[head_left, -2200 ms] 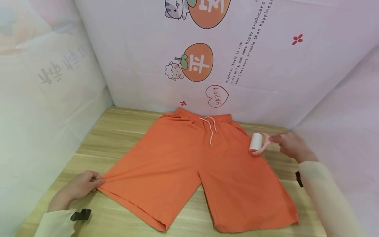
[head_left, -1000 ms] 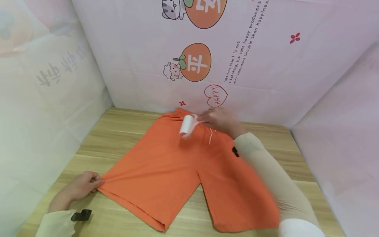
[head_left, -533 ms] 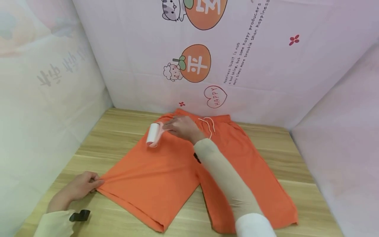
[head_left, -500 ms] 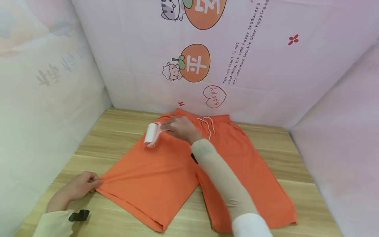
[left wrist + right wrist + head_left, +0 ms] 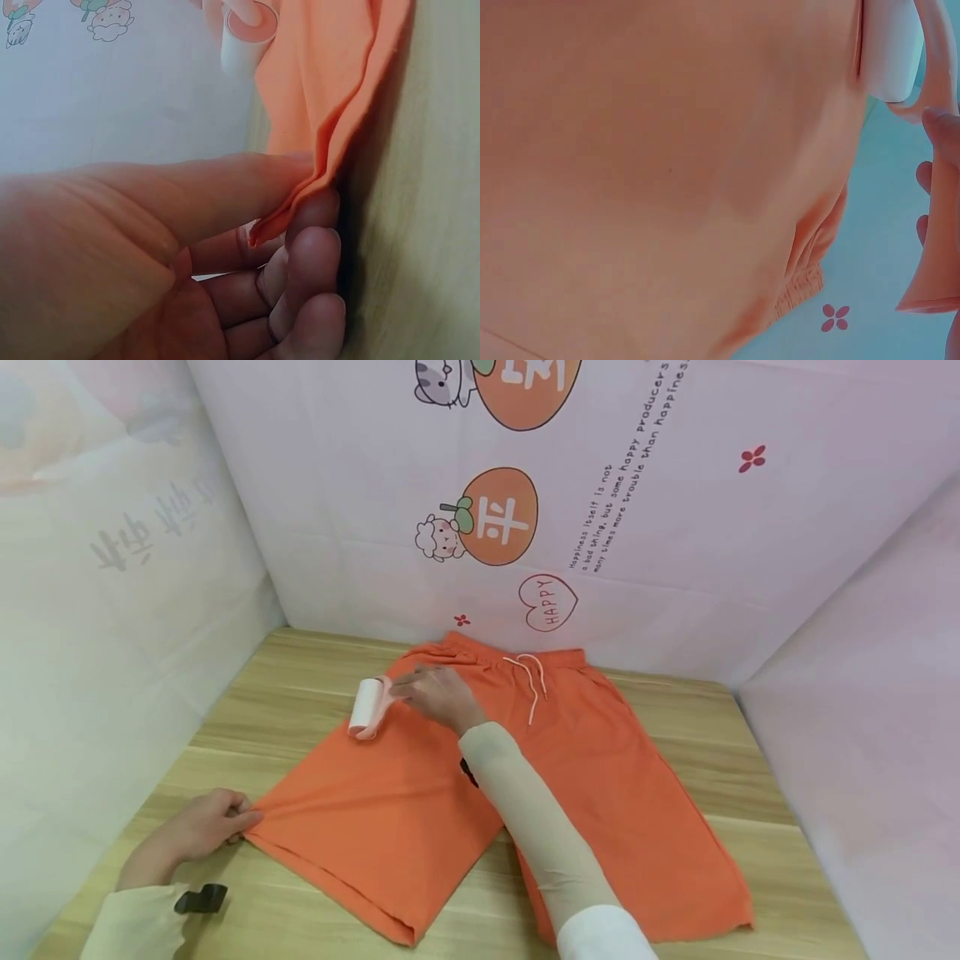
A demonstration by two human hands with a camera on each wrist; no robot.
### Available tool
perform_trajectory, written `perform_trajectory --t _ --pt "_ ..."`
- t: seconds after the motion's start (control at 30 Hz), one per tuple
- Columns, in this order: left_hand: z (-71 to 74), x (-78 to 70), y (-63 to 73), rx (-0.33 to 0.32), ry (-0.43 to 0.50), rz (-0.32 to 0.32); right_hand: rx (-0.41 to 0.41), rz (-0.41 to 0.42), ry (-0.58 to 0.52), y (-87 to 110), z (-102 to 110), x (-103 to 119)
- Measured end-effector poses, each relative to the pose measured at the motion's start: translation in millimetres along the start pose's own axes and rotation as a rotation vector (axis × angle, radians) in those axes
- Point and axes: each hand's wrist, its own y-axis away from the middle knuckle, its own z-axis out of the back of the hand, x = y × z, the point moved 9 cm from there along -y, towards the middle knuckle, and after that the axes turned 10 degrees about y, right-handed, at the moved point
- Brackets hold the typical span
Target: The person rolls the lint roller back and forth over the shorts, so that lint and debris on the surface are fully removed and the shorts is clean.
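Orange shorts (image 5: 420,793) with a white drawstring (image 5: 534,681) lie spread out, waistband toward the back wall. My left hand (image 5: 206,827) pinches the outer hem corner of the left leg between thumb and fingers; the left wrist view shows the folded cloth (image 5: 330,142) caught there. My right hand (image 5: 438,693) grips the pink handle (image 5: 941,217) of a lint roller (image 5: 366,708). Its white roll lies at the outer left edge of the shorts, below the waistband. The right forearm crosses over the crotch and part of the right leg, hiding some cloth.
The shorts lie on a wood-grain table (image 5: 300,668). A white printed sheet (image 5: 337,527) stands as the back wall, with similar side walls at left and right. Bare wood shows beside both legs and between them.
My right hand has carried the lint roller from the right edge of the shorts across the top to the left edge, then slightly down. My left hand keeps its pinch on the hem.
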Motion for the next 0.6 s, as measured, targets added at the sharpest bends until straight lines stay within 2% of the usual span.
perform_trajectory --t 0.17,0.3,0.43,0.6 --pt "0.0 -0.8 -0.1 0.016 0.020 0.004 -0.001 -0.031 0.003 0.9 -3.4 -11.5" --pt "-0.2 0.1 -0.7 0.022 0.030 0.006 -0.015 -0.049 0.046 4.6 -2.7 -21.4" --pt "0.2 1.3 -0.7 0.016 0.023 0.016 0.013 -0.080 0.070 9.0 -5.4 -34.2" --pt "1.5 2.0 0.0 0.005 0.028 0.015 0.033 -0.131 -0.008 16.7 -9.3 -53.3"
